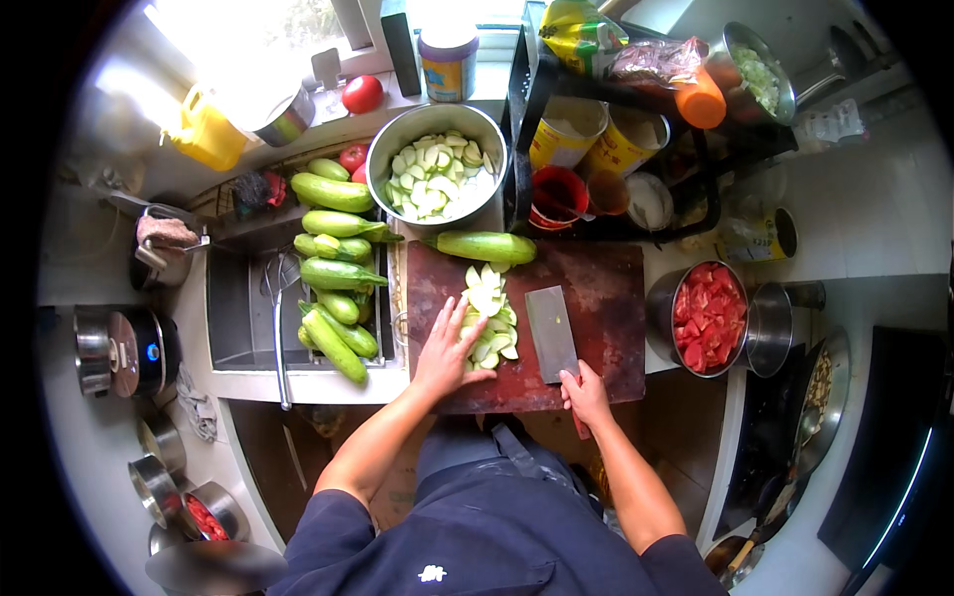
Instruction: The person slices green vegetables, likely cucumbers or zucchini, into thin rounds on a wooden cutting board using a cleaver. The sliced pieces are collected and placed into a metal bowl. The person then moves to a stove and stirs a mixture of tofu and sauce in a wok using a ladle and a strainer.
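Note:
My right hand grips the red handle of a cleaver, whose blade lies flat over the red-brown cutting board. My left hand is spread at the left side of a heap of sliced zucchini, its fingertips at the slices. A whole zucchini lies across the board's far edge. Behind it stands a large steel pot holding more zucchini slices. Whole zucchinis are piled at the right side of the sink.
A metal sink with a wire skimmer is on the left. To the board's right are a pot of cut tomatoes and a wok. A black rack holding cans and containers stands behind right.

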A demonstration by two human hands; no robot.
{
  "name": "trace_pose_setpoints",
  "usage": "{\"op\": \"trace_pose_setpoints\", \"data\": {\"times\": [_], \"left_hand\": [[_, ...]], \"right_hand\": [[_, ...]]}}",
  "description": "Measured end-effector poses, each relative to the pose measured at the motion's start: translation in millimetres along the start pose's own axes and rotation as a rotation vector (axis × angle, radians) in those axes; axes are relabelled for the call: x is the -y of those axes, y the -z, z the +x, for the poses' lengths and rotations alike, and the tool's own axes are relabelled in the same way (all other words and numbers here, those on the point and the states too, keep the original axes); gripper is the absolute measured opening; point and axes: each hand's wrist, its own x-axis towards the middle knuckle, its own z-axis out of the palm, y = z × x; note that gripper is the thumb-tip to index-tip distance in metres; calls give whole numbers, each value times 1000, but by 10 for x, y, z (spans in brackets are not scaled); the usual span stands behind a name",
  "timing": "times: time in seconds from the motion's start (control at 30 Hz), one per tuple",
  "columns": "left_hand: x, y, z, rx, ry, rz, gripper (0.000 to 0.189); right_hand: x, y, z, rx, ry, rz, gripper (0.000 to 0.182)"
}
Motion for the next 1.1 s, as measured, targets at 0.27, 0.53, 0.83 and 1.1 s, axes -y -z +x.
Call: {"op": "trace_pose_setpoints", "data": {"times": [0.27,0.53,0.83,1.1], "left_hand": [[-215,-369,313,-253,101,24,107],[-466,-502,504,-475,324,-81,79],[-561,-484,410,-681,449,-413,68],[-793,-8,556,-786,330,-530,65]], "right_hand": [[73,-538,200,71,-11,93,13],[100,-957,201,113,-32,135,12],[239,-1253,31,109,16,40,19],[764,-1186,-320,1,124,-31,17]]}}
